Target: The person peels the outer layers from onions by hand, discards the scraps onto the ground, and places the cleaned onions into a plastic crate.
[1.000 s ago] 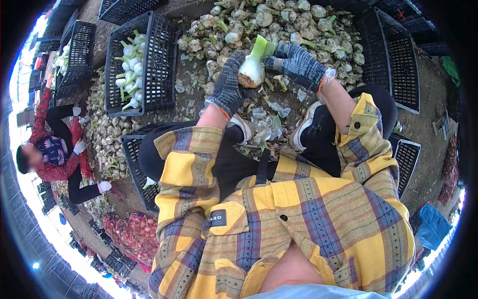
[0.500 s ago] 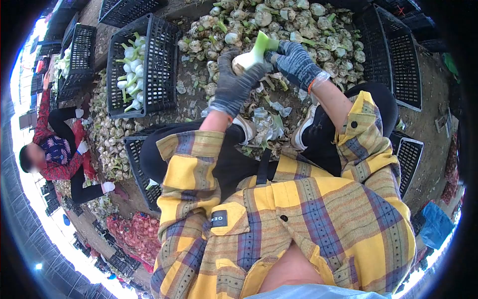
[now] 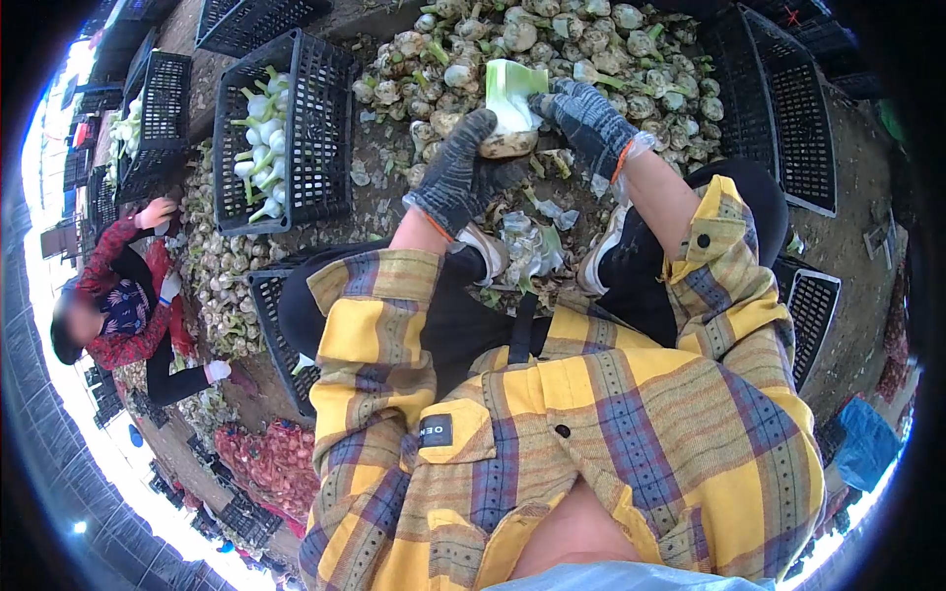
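Bulb, white with a broad green stem, is held off the ground between two gloved hands, its stem pointing away from the body and its brownish base towards it. The left hand has its fingers partly curled round the base, thumb at the left side, the rest mostly underneath. The right hand has its fingers bent in close against the bulb's right side; whether they pinch it cannot be told. Beyond lies a heap of dirty bulbs. Peelings lie between the shoes. A crate on the left holds white bulbs; another crate stands on the right. Far left, a co-worker in red sleeves is beside a second heap
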A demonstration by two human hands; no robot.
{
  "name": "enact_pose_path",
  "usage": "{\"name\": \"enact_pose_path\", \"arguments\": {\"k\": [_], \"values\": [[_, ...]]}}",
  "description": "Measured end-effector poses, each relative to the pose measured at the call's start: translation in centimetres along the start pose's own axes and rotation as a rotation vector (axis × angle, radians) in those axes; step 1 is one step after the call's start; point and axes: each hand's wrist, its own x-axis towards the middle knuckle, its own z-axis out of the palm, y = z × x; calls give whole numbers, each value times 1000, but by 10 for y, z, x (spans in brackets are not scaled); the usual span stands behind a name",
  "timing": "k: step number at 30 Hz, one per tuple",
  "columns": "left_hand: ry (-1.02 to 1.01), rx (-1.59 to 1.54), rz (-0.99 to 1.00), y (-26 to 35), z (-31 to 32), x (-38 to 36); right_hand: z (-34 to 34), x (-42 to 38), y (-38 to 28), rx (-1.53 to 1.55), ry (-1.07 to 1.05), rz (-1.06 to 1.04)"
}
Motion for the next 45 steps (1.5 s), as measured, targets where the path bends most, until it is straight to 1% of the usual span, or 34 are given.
{"name": "enact_pose_path", "arguments": {"k": [1,2,3,4,5,6,8,9,10,12,13,14,16,17,18,20,21,22,24,25,26,28,29,30,32,34,36,37,38,40,41,42,44,45], "values": [[-5,-99,-74,1,2,-1,-1,0,2,1,0,0],[-11,-196,-148,2,3,-2,-1,0,2,-261,-19,-120],[-11,-194,-149,2,3,-1,-2,1,0,-526,-37,-240],[-22,-37,-44,-2,3,0,-4,0,-1,-790,-55,-357],[-34,120,61,-3,4,1,-4,-5,-12,-566,-60,-183],[-33,119,62,-4,3,2,0,-1,-3,-566,-61,-183],[63,313,137,-4,1,0,13,6,11,-34,121,-106],[65,317,135,-5,1,-1,1,2,4,-484,-22,-136],[19,224,96,-6,2,-2,1,1,8,-482,-19,-138],[-73,32,15,-8,4,-2,-1,-2,14,-827,-52,-484],[-120,-59,-57,-7,-4,2,-2,-4,17,-747,-9,-487],[-121,-60,-58,-6,-3,1,-3,-4,15,-747,-9,-486],[-57,-7,-22,-2,1,-2,-1,-1,10,-883,-3,-364],[96,51,-52,-1,10,-3,-1,-2,7,-1043,34,-443],[99,51,-53,-2,8,-3,2,-4,3,-1040,33,-443],[250,338,21,-2,8,1,8,-10,-7,-65,126,59],[297,491,74,-3,14,-2,13,-12,-7,-52,142,-8],[299,492,75,-4,14,-1,16,-13,-6,-51,141,-10],[402,693,147,-4,12,1,22,-17,-18,-405,164,-116],[400,645,187,-7,3,7,18,-20,-27,-365,76,31],[401,647,190,-6,2,9,17,-18,-25,-364,76,28],[423,500,256,-5,0,13,9,-15,-14,-669,-9,-230],[424,498,257,-5,-2,16,10,-18,-8,-755,69,-364],[397,330,242,-5,-3,18,14,-7,18,-755,66,-365],[339,-2,214,-5,-7,22,28,29,76,-230,197,-302],[289,-21,182,-6,-9,21,21,1,29,-189,207,-235],[309,1,72,-6,-9,21,20,-18,2,-153,314,-465],[309,1,72,-6,-9,21,21,-28,-21,127,223,-229],[343,49,97,-6,-10,21,19,-28,-24,128,223,-228],[410,141,150,-5,-11,21,13,-26,-22,148,107,-143],[445,74,114,-7,-27,31,21,3,37,173,221,-348],[446,72,118,-1,-23,28,13,-7,10,874,170,-59],[569,-25,131,11,-15,21,-3,-11,1,1219,105,8],[567,-11,145,14,-18,21,-4,-15,-13,1087,267,22]]}}
